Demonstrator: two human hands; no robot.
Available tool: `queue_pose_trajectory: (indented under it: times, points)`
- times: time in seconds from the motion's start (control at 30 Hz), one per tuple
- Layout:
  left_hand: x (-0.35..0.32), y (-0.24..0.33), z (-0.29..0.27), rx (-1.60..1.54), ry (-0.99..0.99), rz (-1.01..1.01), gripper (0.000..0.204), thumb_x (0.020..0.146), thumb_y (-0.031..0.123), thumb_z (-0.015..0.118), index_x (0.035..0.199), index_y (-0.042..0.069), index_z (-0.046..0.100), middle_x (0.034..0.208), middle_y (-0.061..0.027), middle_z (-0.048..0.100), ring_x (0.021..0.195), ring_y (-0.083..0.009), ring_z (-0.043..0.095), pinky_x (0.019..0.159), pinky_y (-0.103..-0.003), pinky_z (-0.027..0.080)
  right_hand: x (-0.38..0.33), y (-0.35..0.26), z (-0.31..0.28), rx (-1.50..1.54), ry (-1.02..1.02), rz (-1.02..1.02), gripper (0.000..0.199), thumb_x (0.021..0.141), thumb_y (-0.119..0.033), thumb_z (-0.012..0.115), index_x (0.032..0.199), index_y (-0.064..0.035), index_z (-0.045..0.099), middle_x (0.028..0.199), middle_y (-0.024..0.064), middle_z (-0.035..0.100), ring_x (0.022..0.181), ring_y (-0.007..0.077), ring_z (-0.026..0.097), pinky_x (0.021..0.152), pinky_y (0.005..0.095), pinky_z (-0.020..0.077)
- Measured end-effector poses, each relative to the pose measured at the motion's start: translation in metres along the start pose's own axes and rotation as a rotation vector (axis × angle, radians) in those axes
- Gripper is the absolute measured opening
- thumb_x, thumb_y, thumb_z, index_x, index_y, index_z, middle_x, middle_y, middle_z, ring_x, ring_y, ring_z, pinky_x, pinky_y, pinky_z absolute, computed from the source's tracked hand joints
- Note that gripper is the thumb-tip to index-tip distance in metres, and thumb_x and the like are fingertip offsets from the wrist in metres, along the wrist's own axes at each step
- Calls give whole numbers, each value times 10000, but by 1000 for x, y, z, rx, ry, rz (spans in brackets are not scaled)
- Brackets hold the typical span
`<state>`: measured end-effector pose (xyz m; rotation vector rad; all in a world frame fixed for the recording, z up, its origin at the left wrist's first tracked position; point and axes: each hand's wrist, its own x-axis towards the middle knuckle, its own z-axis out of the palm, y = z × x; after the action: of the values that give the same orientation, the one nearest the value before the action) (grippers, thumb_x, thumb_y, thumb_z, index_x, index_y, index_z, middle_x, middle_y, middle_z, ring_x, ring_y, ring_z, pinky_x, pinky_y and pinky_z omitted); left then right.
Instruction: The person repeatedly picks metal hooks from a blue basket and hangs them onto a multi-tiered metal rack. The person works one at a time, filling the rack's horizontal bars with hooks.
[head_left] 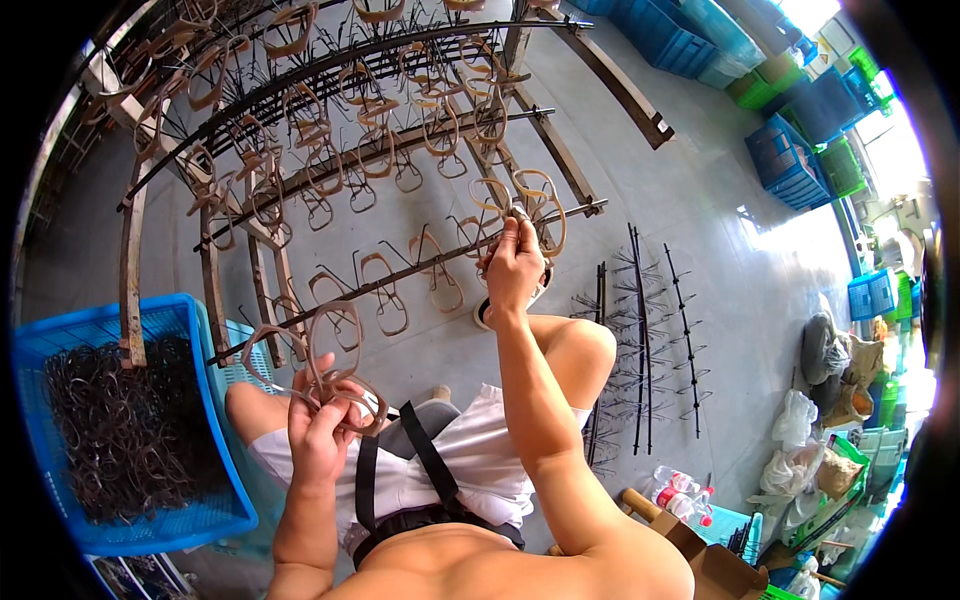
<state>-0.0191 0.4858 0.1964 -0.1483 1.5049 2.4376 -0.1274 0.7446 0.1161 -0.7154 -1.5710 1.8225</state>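
My left hand [318, 432], near my lap, is closed around brown eyeglass frames [350, 318] whose rims stick out above and beside the fingers. Farther forward, my right hand [515, 268] pinches a tan eyeglass frame [553, 190] at the right end of the nearest rack rod [400, 272]. The fingers cover the part they grip, so I cannot tell whether the frame touches a hook. Along that rod, several brown eyeglass frames [386, 300] hang from thin wire hooks.
The metal rack [575, 165] carries more rods of hanging frames farther away. A blue crate [225, 440] of dark eyeglass frames stands at left. Hooked rods [640, 350] lie on the floor at right, with plastic bottles [680, 497] nearer me. Blue crates [785, 165] line the far right.
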Motion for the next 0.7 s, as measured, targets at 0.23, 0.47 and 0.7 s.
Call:
queue_pose_trajectory:
  times: [0.23,0.47,0.7]
  points:
    - [2,2,-10,-136,-63,-73,322,801,86,553,1116,40,507,914,-154,619,586,-101,475,526,-192,383,4,-4,0,273,-87,179,198,951,-162,446,945,-28,591,541,-28,438,400,48,366,347,210,306]
    - [4,-2,-13,-167,-28,-64,270,822,178,622,1044,54,529,881,-152,629,593,-114,493,523,-209,392,1,-3,7,226,-26,142,168,941,-157,453,845,-52,542,558,-22,422,393,63,368,343,221,307]
    - [3,-5,-13,-137,-41,-47,237,869,230,600,1039,80,532,849,-124,623,553,-146,526,503,-242,441,-2,-5,6,225,-145,142,186,953,-177,457,835,-55,535,562,-32,421,392,45,345,345,205,296]
